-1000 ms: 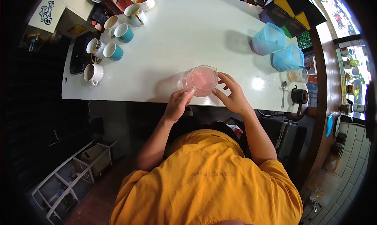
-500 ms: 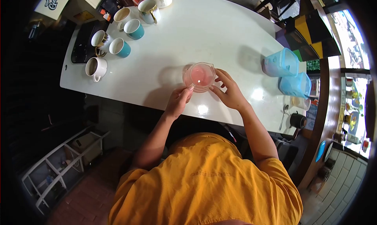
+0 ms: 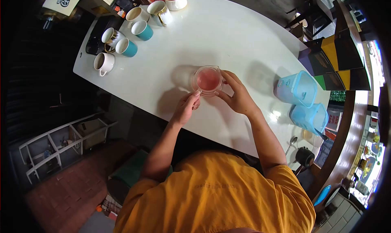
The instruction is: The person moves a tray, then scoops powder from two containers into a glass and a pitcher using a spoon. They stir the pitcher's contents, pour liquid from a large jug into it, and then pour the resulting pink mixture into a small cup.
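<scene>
A clear glass jug (image 3: pixel 208 79) with pink liquid in it is between my hands, over the white counter near its front edge. Its spout points away from me to the upper right. My left hand (image 3: pixel 188 105) grips the jug's handle, thumb on top near the rim. From the other side, my right hand (image 3: pixel 235 93) holds the jug's wall with curved fingers and thumb; some of its fingertips are hidden behind the glass.
Several mugs stand at the left, among them a teal cup (image 3: pixel 127 48) and a white mug (image 3: pixel 104 63). At the right are two blue plastic containers (image 3: pixel 300 88), a spoon (image 3: pixel 291 144) and a small black pot (image 3: pixel 304 156). Dark boxes (image 3: pixel 340 60) stand behind them.
The camera view has turned, so the counter and the things on it appear rotated. Both hands keep their hold on the jug, with little change in their grip.
</scene>
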Demonstrator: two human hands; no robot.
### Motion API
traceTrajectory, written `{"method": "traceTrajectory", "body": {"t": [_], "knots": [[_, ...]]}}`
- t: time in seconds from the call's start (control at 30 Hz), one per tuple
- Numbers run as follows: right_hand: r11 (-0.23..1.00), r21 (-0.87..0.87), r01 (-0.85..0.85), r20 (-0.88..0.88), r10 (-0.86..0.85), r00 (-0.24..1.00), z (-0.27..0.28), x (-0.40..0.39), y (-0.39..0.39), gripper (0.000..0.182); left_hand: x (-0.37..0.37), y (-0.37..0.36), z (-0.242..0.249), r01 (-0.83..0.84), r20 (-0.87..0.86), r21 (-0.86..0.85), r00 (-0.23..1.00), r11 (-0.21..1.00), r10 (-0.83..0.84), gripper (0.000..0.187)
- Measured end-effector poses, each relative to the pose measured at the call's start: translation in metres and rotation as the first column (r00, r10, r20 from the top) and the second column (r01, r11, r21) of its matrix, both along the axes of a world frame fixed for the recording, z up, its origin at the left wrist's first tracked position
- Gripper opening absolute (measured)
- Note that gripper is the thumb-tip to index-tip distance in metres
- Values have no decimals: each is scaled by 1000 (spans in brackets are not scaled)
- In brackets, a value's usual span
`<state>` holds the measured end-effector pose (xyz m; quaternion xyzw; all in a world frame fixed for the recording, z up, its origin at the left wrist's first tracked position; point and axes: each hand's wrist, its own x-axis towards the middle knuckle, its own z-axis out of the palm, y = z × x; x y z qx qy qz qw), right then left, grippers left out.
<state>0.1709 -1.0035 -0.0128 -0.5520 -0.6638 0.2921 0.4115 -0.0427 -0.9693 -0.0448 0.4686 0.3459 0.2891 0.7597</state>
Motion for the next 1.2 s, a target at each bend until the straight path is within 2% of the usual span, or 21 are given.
{"method": "traceTrajectory", "body": {"t": [0.13,0.2,0.23,0.3,0.37,0.4,0.47,0.5,0.57,0.6,0.77,0.9,0.97,1.0,1.1,1.17,1.2], "knots": [[1000,-4,-19,-7,19,1000,0,12,4,60,11,-4,8,-5,-31,31,1000,1000,6,40],[1000,6,-16,-2,16,1000,2,18,7,59,18,-4,16,55,-148,109,988,993,-39,41],[999,16,29,40,-29,999,2,21,8,58,21,-4,21,50,-150,119,988,992,-31,41],[997,33,66,80,-68,994,3,22,10,57,24,-9,32,79,-390,212,921,974,10,41],[971,-47,236,93,-231,969,5,21,9,46,18,-12,20,17,-378,254,922,967,83,40],[973,-43,228,90,-224,970,7,19,7,46,14,-13,20,-39,-361,292,921,956,148,41],[932,-47,359,-54,-361,931,13,14,2,27,2,-15,24,-85,-377,297,904,951,199,41],[935,-38,351,-57,-353,934,16,11,-2,27,-4,-16,27,-125,-390,294,889,947,239,41],[874,-244,419,-34,-440,897,21,6,-12,16,-20,-14,23,-184,-371,283,884,941,284,41],[878,-232,418,-36,-437,899,23,2,-17,16,-28,-11,23,-235,-357,259,878,937,319,41],[940,-292,179,-184,-238,954,19,-34,-34,21,-48,7,32,-266,-361,229,870,937,335,42],[944,-267,192,-167,-242,956,22,-58,-31,24,-57,32,41,-254,-337,253,882,934,331,43],[896,-404,182,-161,-266,951,19,-66,-27,25,-63,46,46,-240,-299,235,904,942,305,44],[893,-401,204,-153,-284,947,14,-70,-25,25,-66,52,47,-223,-291,235,913,946,288,44],[889,-409,207,-188,-304,934,4,-81,-21,21,-78,75,51,-153,-236,200,951,968,199,44],[882,-420,215,-337,-371,865,4,-91,-20,18,-87,91,56,-106,-209,205,966,973,149,45],[877,-421,230,-330,-384,862,4,-95,-20,18,-91,97,58,-93,-203,202,970,975,135,45]]}}
